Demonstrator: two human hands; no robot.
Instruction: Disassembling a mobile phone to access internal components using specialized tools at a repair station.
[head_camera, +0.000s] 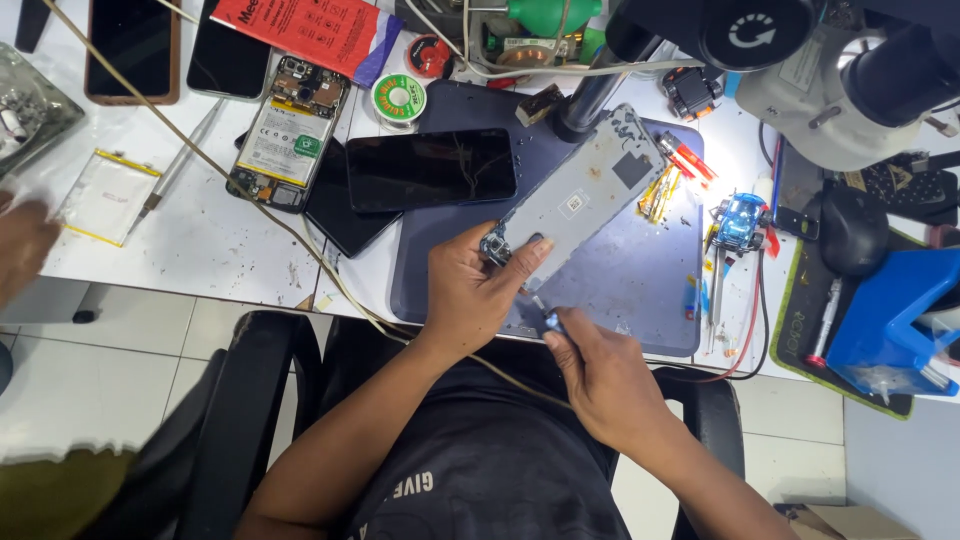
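At the far left edge another person's hand is blurred and cut off. On the worktop, the left hand has its fingers closed around the lower end of a grey phone frame lying over the dark mat. The right hand pinches a small tool, its tip hidden. A blue bin at right holds contents too unclear to identify.
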